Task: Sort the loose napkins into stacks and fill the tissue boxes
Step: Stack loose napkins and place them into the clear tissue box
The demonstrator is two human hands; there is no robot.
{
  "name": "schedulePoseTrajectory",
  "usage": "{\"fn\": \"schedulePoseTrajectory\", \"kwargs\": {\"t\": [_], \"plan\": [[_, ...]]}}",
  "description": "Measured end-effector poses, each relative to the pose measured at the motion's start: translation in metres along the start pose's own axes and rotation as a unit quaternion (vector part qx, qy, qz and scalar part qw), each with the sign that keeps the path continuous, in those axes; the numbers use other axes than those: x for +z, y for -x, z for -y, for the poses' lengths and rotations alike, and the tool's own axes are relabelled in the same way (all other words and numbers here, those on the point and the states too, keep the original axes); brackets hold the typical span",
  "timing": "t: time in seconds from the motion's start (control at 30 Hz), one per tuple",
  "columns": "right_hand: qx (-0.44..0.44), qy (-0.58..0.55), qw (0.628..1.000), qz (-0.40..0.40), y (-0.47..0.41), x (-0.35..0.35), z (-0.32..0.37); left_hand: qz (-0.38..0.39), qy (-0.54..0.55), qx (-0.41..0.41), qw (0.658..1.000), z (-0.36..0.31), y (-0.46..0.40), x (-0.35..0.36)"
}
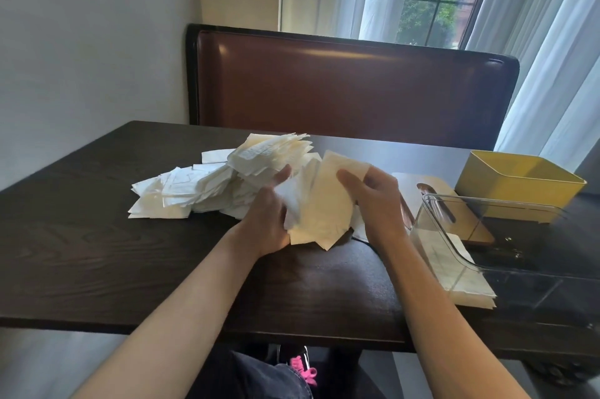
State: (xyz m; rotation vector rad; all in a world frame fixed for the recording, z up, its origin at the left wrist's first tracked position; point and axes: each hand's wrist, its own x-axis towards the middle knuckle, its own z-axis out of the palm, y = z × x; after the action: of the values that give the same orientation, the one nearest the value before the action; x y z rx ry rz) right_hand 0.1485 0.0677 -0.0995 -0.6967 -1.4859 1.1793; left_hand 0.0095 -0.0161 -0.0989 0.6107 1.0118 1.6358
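Note:
A loose heap of white napkins [194, 184] spreads over the dark table's middle. My left hand [266, 216] and my right hand [376, 200] both grip a bundle of napkins [321, 203] held on edge just above the table, one hand on each side, thumbs over the front. At the right stands a clear plastic tissue box [506, 236], with a flat stack of napkins [464, 278] seen through its near wall. Behind it sits a yellow tissue box [516, 187], open at the top.
A wooden lid with a slot [418, 194] lies between the bundle and the boxes. The dark wooden table [97, 255] is bare at the left and front. A brown padded bench back [350, 90] stands behind the table, and a curtained window behind that.

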Motion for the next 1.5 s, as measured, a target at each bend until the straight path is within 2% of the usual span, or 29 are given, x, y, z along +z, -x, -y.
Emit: {"fn": "schedulePoseTrajectory", "kwargs": {"t": [0.1,0.17,0.23,0.3,0.37,0.47,0.63,0.73,0.8,0.87,0.97,1.03,1.1,1.3,1.4,1.5], "plan": [[-0.029,0.089,0.996,-0.014,0.000,0.002,-0.002,0.042,0.001,-0.028,0.999,-0.001,-0.003,-0.002],[-0.038,0.109,0.993,-0.023,-0.001,0.002,-0.004,0.090,-0.003,-0.050,0.995,0.000,-0.001,-0.005],[-0.034,0.111,0.993,-0.037,-0.001,0.001,-0.006,0.098,-0.015,-0.052,0.994,0.004,-0.004,-0.008],[-0.017,0.076,0.995,-0.062,-0.001,0.000,-0.005,0.096,-0.022,-0.030,0.995,0.005,-0.006,-0.006],[0.005,-0.006,0.998,-0.063,0.000,-0.004,0.001,0.097,-0.006,0.000,0.995,0.003,-0.008,-0.006],[0.048,-0.131,0.990,0.017,0.004,-0.005,0.009,0.102,0.020,0.021,0.994,0.004,-0.007,-0.004],[-0.014,0.072,0.997,0.031,0.004,0.007,-0.001,0.146,-0.049,-0.001,0.988,0.007,-0.005,-0.006],[-0.008,0.072,0.997,0.012,0.002,0.005,-0.002,0.107,-0.116,0.011,0.987,0.007,-0.008,-0.006],[0.008,0.057,0.998,-0.033,0.003,0.001,0.001,0.079,-0.095,0.019,0.992,0.007,-0.015,-0.013],[0.012,0.121,0.989,-0.078,-0.001,-0.005,-0.005,0.060,-0.036,0.048,0.996,0.004,-0.018,-0.019],[0.071,0.267,0.961,-0.032,-0.004,-0.006,-0.014,0.023,0.012,0.084,0.996,-0.001,-0.021,-0.027],[0.117,0.280,0.953,0.015,-0.002,-0.003,-0.017,0.008,0.010,0.087,0.996,0.001,-0.023,-0.030],[0.117,0.297,0.948,0.014,0.000,-0.002,-0.017,-0.003,0.011,0.091,0.996,0.001,-0.023,-0.029],[0.054,0.237,0.970,-0.020,-0.001,-0.006,-0.014,-0.042,0.034,0.107,0.993,0.003,-0.027,-0.030],[0.068,0.212,0.974,-0.030,-0.002,-0.003,-0.011,-0.060,0.037,0.093,0.993,0.003,-0.027,-0.030],[0.099,0.178,0.979,-0.003,-0.004,0.000,-0.012,-0.073,0.038,0.087,0.993,0.005,-0.029,-0.031]]}}
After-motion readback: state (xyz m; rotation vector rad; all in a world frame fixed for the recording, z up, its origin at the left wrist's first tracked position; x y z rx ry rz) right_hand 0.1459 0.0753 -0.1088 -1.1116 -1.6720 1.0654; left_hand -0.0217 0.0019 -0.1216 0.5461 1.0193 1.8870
